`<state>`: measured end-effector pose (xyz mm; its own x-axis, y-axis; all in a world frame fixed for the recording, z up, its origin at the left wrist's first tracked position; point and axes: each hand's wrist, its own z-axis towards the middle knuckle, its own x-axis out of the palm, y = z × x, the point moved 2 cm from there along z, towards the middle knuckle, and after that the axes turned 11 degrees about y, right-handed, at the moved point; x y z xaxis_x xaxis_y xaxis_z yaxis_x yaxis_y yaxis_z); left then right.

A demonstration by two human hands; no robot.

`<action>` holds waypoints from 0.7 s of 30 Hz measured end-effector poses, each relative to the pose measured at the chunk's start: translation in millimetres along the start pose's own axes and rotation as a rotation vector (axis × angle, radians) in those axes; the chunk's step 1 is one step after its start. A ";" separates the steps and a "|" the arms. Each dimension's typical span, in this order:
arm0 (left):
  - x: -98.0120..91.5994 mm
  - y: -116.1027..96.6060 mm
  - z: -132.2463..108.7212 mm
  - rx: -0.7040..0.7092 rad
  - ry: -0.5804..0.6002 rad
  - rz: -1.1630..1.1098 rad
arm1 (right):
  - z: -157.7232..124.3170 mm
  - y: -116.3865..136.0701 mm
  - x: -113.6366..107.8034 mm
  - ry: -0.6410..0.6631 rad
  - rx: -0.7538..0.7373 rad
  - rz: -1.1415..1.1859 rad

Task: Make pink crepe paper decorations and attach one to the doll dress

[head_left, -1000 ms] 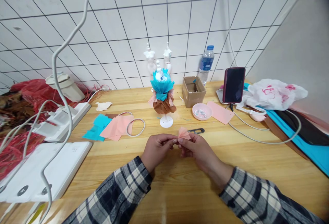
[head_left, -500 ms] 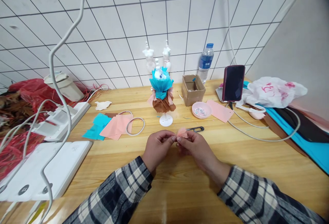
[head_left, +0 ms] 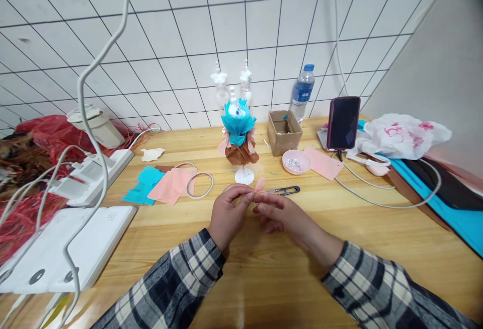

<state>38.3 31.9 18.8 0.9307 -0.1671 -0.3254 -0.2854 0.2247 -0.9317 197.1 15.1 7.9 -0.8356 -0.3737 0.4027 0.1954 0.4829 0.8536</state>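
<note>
A small pleated pink paper fan [head_left: 259, 185] stands up between my two hands above the wooden table [head_left: 377, 238]. My left hand [head_left: 228, 213] pinches its base with thumb and forefinger. My right hand [head_left: 281, 213] lies beside it with fingers loosely stretched, its fingertips at the fan's base. Just behind stands a little mannequin [head_left: 239, 140] on a white stand, dressed in blue, pink and brown paper. Thread snips [head_left: 285, 190] lie right of the fan.
Pink and blue paper sheets [head_left: 166, 185] and a ring lie at left. A cardboard box [head_left: 284, 132], a pink bead dish [head_left: 296, 162], a water bottle [head_left: 302, 92], a propped phone [head_left: 342, 122] and cables sit behind. Power strips [head_left: 86, 178] crowd the left edge.
The fan has gone from my right fingers' pinch to my left hand's pinch and now stands more upright. My right fingers have loosened and spread.
</note>
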 end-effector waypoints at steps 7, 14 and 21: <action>-0.5 -0.2 -1.9 0.006 0.054 0.000 | 4.8 -4.9 -7.3 0.009 -0.026 -0.050; -12.7 -24.5 -9.7 0.489 0.479 0.631 | 2.5 8.1 -34.0 0.059 -0.089 -0.453; -5.9 -21.1 -11.5 0.533 0.564 0.869 | -6.8 24.0 -30.5 -0.015 -0.359 -1.092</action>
<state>36.2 17.1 38.5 0.1972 -0.1318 -0.9715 -0.5202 0.8258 -0.2176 230.7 32.7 18.3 -0.6550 -0.4436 -0.6117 -0.5037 -0.3471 0.7911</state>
